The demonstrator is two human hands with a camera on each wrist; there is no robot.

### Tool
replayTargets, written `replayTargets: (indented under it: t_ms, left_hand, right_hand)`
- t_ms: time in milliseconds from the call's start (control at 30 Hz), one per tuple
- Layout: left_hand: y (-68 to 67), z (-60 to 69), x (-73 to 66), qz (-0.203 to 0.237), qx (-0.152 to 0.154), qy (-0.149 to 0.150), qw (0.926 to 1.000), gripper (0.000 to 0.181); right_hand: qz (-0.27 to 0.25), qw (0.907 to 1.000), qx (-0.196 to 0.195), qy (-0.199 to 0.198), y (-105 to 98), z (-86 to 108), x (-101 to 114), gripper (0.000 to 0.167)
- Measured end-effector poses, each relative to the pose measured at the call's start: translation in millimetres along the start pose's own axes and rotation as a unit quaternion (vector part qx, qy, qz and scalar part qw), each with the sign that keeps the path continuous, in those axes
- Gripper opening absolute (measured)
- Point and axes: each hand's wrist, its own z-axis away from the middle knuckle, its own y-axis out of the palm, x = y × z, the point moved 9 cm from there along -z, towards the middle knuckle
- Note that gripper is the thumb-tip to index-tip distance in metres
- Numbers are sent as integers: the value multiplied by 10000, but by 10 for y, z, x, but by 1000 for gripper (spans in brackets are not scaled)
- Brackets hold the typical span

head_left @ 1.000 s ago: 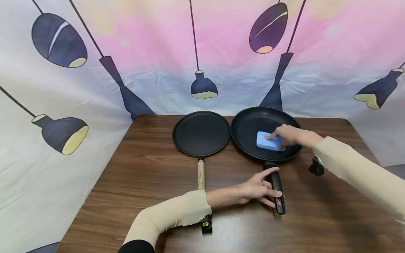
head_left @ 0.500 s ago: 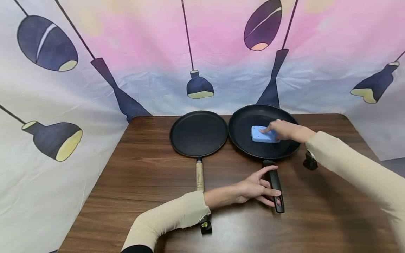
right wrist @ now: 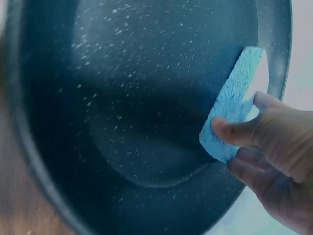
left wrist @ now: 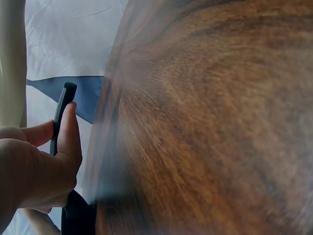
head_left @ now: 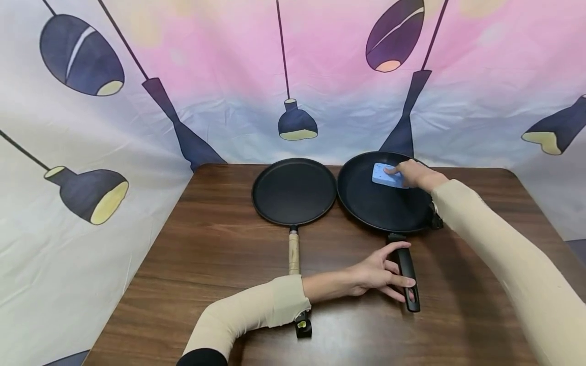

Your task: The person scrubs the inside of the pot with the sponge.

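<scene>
A light-blue sponge [head_left: 385, 176] lies against the inside of the black frying pan [head_left: 380, 203], towards its far side. My right hand [head_left: 414, 174] pinches it, thumb on one face and fingers round the edges, as the right wrist view shows with the sponge [right wrist: 234, 103]. Whitish specks or droplets dot the pan's inner surface [right wrist: 122, 63]. At the pan's black handle [head_left: 406, 269], my left hand [head_left: 380, 272] holds on with thumb and fingers on either side. The left wrist view shows that handle [left wrist: 61, 112] between the fingers of my left hand [left wrist: 44, 166].
Beside the frying pan, touching or nearly touching its rim, lies a flat black round pan [head_left: 294, 192] with a wooden handle [head_left: 294, 251]. Both lie on a brown wooden table [head_left: 206, 254]. Behind hangs a cloth backdrop [head_left: 229, 76] printed with lamps.
My right hand has moved the sponge from the near right part of the frying pan to its far side. My left hand keeps its hold on the handle.
</scene>
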Motion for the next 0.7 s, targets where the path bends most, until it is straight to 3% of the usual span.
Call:
replayTargets:
  t_ms: [267, 367, 700]
  left_hand:
    - [9, 12, -14, -114, -12, 7, 9999, 79]
    - [10, -6, -12, -119, -1, -37, 9999, 80]
    - [-20, -21, -24, -134, -29, -22, 9999, 80]
  right_hand:
    - [133, 9995, 216, -211, 36, 239, 49, 69]
    - [120, 9985, 279, -461, 84, 389, 83, 69]
    - [306, 9910, -29, -1301, 195, 825, 466, 70]
